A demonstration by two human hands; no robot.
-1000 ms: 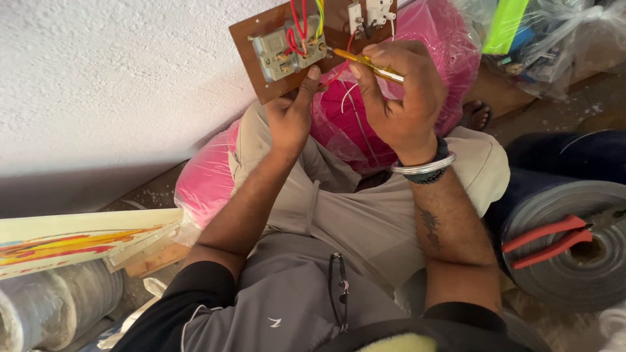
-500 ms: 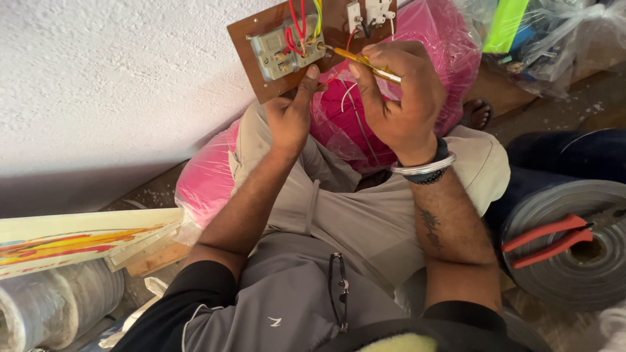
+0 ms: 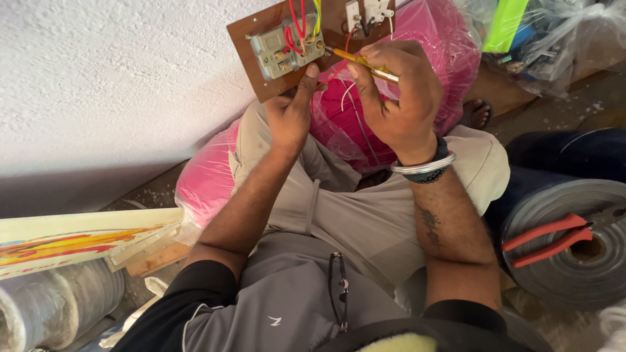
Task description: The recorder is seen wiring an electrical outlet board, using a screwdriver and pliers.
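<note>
**Head view: screwdriver on the socket terminals, board braced on my knee**

Head camera looks down over my lap. Landmark is the board (image 3: 261, 49), a brown panel propped against the pink bag (image 3: 417, 72) by my raised knee.

- Left hand (image 3: 291, 114): clamped on the board's lower edge, thumb up on its face just below the socket (image 3: 283, 51). Grip closed on the board.
- Right hand (image 3: 398, 91): closed round the screwdriver (image 3: 355, 60), a thin yellow-handled tool. Its tip points left and meets the socket's right side.
- Wires (image 3: 301, 23): red, yellow and green, running from the socket off the top of the board. More thin wires hang below the board, against the bag.
- White fittings (image 3: 368, 12): on the board, right of the socket.

Handling, my judgement: the board looks stiff and light, easy to hold at a bare edge, clear of the terminals. The socket is hard plastic with small screws, and the wire ends look fine and likely to pull out if tugged. The screwdriver is slim and could slip, so I would hold it near the middle.

Containers:
- Pink bag, below and right of the board: clear plastic over pink fill; what kind I cannot tell.
- Clear bags (image 3: 554, 39), far right of the board: mixed goods, a green item among them.
- Roll (image 3: 567, 261), well below and right: red pliers (image 3: 554, 238) lie on its end.
</note>
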